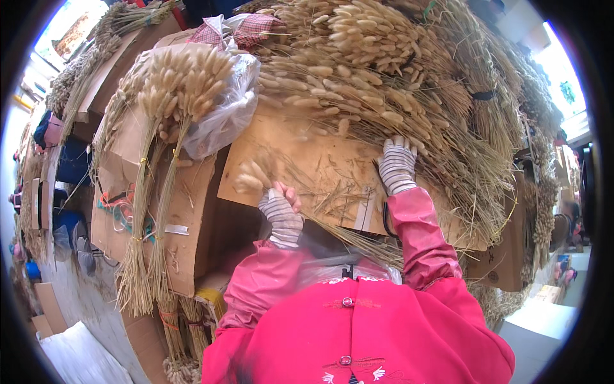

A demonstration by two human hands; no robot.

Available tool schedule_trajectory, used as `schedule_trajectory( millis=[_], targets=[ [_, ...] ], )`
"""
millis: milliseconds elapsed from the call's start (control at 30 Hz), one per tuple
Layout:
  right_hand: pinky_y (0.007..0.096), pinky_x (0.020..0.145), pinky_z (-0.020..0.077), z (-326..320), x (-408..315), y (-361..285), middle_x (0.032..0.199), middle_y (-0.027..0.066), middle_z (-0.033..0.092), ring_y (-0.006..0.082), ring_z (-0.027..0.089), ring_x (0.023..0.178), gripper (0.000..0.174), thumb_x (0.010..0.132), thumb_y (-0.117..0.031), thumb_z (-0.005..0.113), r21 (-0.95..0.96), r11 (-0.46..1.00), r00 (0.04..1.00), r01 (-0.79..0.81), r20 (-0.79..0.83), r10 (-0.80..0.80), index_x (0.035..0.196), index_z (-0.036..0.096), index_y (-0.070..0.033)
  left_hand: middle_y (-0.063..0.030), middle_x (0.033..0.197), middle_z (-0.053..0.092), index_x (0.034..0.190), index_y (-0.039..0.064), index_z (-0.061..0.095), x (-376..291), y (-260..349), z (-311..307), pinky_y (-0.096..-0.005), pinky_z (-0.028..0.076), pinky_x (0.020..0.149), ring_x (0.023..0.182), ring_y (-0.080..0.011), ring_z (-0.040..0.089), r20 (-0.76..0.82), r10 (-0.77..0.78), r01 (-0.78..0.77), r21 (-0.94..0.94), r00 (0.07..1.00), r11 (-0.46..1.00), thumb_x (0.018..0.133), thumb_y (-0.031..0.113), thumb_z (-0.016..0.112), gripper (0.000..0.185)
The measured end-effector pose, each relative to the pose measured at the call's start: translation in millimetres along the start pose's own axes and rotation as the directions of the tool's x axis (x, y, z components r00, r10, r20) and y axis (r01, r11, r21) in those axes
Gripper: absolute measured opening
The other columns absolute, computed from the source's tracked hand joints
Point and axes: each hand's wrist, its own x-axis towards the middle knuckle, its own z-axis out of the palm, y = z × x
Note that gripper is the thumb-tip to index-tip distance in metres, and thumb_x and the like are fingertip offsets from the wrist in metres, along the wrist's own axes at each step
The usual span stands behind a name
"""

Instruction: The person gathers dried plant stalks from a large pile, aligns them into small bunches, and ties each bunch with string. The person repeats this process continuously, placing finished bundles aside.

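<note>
My left hand (pixel 282 218), in a striped fingerless glove, is closed around a small bunch of dried bunny-tail grass (pixel 251 176). Its fluffy heads point up to the left, while the thin stems trail down to the right, towards my lap. My right hand (pixel 398 165), gloved alike, reaches to the near edge of a big heap of the same dried grass (pixel 355 98). Its fingertips touch the stems there, and whether they grip any is hidden. Between both hands lies a wooden board (pixel 307 158) strewn with broken stem bits.
Two tied bunches of bunny-tail grass (pixel 184 91) rest on a cardboard box (pixel 192 201) at the left, beside a clear plastic bag (pixel 228 108). A checked cloth (pixel 249 29) lies behind. More tied stems (pixel 484 103) are stacked at the right, above another carton (pixel 501 259).
</note>
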Motion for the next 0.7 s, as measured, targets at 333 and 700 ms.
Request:
schedule_trajectory(
  millis=[333, 700],
  targets=[
    [0.0441, 0.073, 0.043, -24.4, -19.8, 22.3, 0.082, 0.0133, 0.059, 0.033, 0.057, 0.081, 0.011, 0.075, -0.015, 0.061, 0.249, 0.954, 0.981, 0.169, 0.052, -0.187, 0.081, 0.056, -0.008, 0.0004, 0.056, 0.041, 0.077, 0.013, 0.044, 3.9, -3.3, -2.3, -0.0264, 0.026, 0.031, 0.039, -0.0121, 0.031, -0.011, 0.051, -0.052, -0.046, 0.999, 0.998, 0.094, 0.038, 0.042, 0.03],
    [0.0433, 0.081, 0.0419, -10.6, -45.7, -12.6, 0.087, 0.0101, 0.058, 0.0297, 0.055, 0.087, 0.019, 0.07, -0.014, 0.062, 0.345, 0.858, 0.914, 0.379, 0.007, -0.407, 0.088, 0.058, -0.009, -0.0009, 0.061, 0.047, 0.078, 0.012, 0.047, -18.1, 11.1, 20.9, -0.025, 0.032, 0.037, 0.044, -0.0133, 0.042, -0.205, 0.038, -0.024, 0.068, 0.978, 0.997, 0.089, 0.036, 0.05, 0.026]
  ],
)
